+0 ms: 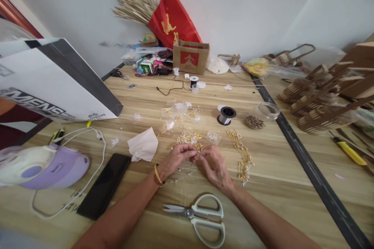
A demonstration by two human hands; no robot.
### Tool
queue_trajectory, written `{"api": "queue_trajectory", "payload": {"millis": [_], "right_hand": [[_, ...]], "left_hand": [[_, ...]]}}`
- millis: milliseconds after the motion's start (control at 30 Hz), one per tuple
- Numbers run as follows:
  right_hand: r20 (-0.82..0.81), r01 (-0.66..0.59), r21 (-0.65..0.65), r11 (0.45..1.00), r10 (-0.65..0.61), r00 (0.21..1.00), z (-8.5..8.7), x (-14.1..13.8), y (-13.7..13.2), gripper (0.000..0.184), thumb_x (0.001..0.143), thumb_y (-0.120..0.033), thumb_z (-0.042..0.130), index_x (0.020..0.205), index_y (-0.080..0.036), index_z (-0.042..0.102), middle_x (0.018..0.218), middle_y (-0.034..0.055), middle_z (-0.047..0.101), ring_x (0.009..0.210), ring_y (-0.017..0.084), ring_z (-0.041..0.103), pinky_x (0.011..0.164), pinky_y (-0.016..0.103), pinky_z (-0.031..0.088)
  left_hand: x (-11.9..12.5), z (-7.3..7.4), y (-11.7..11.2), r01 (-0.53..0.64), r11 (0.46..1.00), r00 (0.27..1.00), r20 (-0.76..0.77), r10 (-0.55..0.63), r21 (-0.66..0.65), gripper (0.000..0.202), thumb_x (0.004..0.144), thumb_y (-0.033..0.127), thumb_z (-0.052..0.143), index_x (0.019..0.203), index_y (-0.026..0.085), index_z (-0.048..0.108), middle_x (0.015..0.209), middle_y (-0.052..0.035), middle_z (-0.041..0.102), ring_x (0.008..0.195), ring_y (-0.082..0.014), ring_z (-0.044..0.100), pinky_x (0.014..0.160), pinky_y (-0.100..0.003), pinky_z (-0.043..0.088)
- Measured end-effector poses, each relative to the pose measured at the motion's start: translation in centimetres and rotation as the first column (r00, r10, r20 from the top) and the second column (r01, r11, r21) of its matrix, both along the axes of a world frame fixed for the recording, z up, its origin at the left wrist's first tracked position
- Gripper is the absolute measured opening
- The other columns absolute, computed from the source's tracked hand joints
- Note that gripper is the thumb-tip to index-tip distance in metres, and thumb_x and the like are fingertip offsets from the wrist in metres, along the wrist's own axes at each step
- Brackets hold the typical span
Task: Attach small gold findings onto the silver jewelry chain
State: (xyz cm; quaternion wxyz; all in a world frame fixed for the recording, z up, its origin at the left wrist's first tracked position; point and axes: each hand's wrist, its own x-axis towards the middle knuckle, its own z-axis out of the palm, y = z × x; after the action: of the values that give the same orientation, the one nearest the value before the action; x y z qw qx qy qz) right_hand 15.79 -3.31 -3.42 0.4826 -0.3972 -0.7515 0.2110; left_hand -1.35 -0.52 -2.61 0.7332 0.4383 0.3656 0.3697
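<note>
Lying beyond the scissors (191, 214), the chain (175, 181) runs lengthwise from beside the left wrist toward the fingertips, nearer the left hand (173, 162) than the right hand (216, 169). Both hands' fingertips appear pinched; what they grip cannot be told.

2 hands (180, 158) (214, 167), 1 ph. (104, 184), 1 red bag (175, 21)

soft light leaves faint shadows on the table (269, 167); outer edges look stretched.

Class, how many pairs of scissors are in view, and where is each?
2: white-handled scissors in the near foreground, blades pointing left; black scissors toward the back left. Others may be hidden.
</note>
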Motion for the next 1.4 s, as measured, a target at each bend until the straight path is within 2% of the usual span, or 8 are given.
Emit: {"api": "queue_trajectory", "payload": {"millis": [433,1400], "right_hand": [[-0.003,-0.014,-0.019,1.000,0.014,1.000,-0.03,0.00,0.04,0.008,0.091,-0.019,0.049,0.088,-0.021,0.056,0.078,0.0041,0.060,0.076,0.019,0.056,0.070,0.035,0.045],[-0.008,-0.039,-0.028,0.999,0.039,0.999,-0.02,0.01,0.11,0.008,0.092,-0.019,0.049,0.087,-0.021,0.056,0.079,0.0037,0.061,0.076,0.018,0.056,0.070,0.035,0.045]], "left_hand": [[-0.10,-0.56,0.06,0.011,1.000,1.000,0.006,-0.011,0.022,0.024,0.073,0.034,0.073,0.078,0.011,0.066,0.068,-0.0023,0.064,0.064,-0.0121,0.057,0.067,-0.026,0.043],[-0.22,-0.72,0.06,0.026,0.998,1.000,0.015,-0.027,0.057,0.019,0.077,0.029,0.070,0.078,0.011,0.065,0.069,-0.0021,0.065,0.066,-0.0119,0.058,0.068,-0.026,0.044]]}}
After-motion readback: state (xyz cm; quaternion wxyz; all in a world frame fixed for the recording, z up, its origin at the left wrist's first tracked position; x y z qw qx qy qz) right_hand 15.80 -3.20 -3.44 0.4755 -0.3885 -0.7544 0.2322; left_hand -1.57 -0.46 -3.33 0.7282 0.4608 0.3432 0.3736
